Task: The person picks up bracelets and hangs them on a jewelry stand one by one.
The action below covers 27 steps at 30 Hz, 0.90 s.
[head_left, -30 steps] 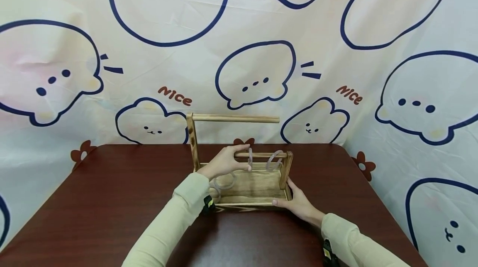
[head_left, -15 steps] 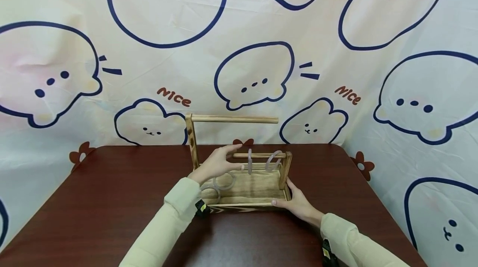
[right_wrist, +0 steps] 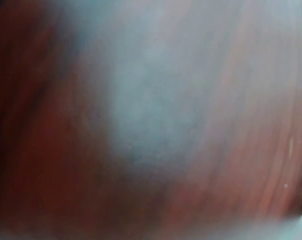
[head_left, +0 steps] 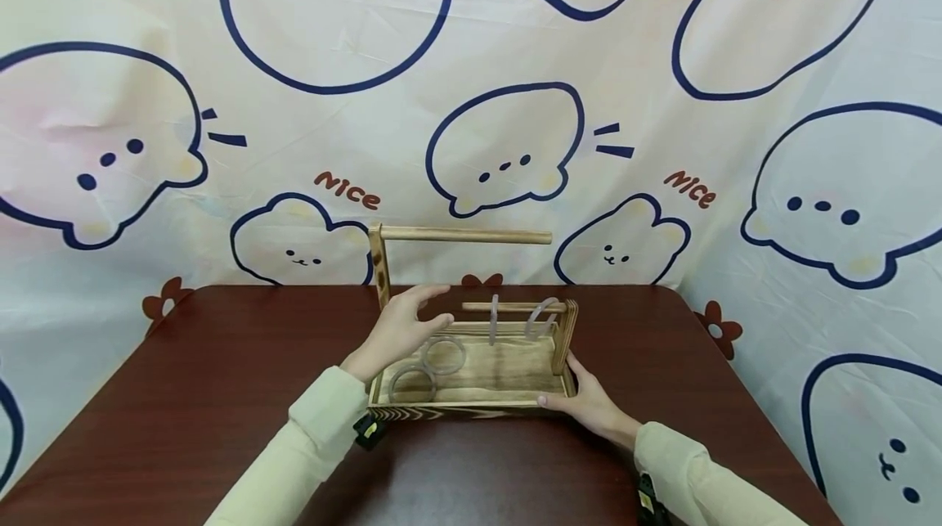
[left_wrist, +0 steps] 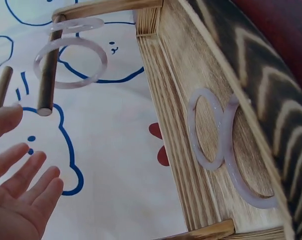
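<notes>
A wooden jewelry stand [head_left: 471, 410] with a shallow tray base has a tall bar at the left and a lower bar at the right. Two pale translucent bangles hang on the lower bar: one near its free end [head_left: 494, 320], another closer to its post [head_left: 540, 318]. Two more bangles, one [left_wrist: 205, 129] beside the other [left_wrist: 243, 185], lie in the tray. My left hand [head_left: 401, 325] hovers over the tray's left part, fingers apart and holding nothing. My right hand [head_left: 592, 405] grips the tray's right front corner, thumb on the front edge. The right wrist view is blurred.
The stand sits on a dark red-brown wooden table [head_left: 243, 411]. Behind it hangs a pale cloth [head_left: 397, 141] with blue cartoon outlines. The tall bar [head_left: 467, 236] reaches over the tray from the left post.
My left hand has drawn back leftward from the bangle near the lower bar's free end, leaving it hanging there. The right hand has stayed on the stand's corner.
</notes>
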Each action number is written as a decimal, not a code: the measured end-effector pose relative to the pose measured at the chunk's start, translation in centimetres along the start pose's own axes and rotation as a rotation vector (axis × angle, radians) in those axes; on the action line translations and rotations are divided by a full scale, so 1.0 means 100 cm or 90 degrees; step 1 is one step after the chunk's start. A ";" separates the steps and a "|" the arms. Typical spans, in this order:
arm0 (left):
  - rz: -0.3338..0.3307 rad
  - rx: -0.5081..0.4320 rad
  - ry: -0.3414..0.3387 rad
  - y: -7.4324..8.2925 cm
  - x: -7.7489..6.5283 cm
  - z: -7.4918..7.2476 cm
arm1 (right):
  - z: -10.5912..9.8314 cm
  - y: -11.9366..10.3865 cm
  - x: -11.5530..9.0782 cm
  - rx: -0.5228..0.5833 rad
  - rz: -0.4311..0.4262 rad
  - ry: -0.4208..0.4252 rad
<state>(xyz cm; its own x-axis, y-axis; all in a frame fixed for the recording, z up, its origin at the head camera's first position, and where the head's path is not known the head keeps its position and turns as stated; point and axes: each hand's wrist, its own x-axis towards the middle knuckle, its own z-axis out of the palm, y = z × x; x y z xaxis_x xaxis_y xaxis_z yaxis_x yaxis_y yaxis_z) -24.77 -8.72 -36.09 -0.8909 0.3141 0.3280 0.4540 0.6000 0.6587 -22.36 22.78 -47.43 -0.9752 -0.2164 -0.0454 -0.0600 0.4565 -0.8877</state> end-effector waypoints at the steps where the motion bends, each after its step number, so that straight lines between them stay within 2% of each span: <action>1: -0.003 -0.005 0.007 0.001 -0.003 -0.001 | 0.000 0.000 0.000 -0.001 0.002 0.000; 6: -0.005 -0.009 0.026 0.004 -0.018 -0.005 | 0.002 0.005 0.002 -0.006 -0.004 0.005; 13: 0.010 0.010 0.040 0.004 -0.039 0.000 | 0.000 0.005 0.001 -0.013 -0.003 -0.001; 22: 0.021 0.038 0.022 0.004 -0.061 0.009 | -0.001 0.004 0.003 -0.018 -0.011 -0.003; 27: -0.012 0.018 -0.009 0.006 -0.076 0.014 | -0.002 0.000 0.002 -0.025 -0.011 -0.008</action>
<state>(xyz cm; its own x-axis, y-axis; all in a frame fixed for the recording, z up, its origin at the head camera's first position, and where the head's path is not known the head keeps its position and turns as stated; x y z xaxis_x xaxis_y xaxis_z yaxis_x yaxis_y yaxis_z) -17.71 -9.71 -39.17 -0.8994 0.3122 0.3061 0.4371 0.6270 0.6449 -22.61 22.88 -47.37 -0.9714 -0.2349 -0.0359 -0.0854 0.4859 -0.8698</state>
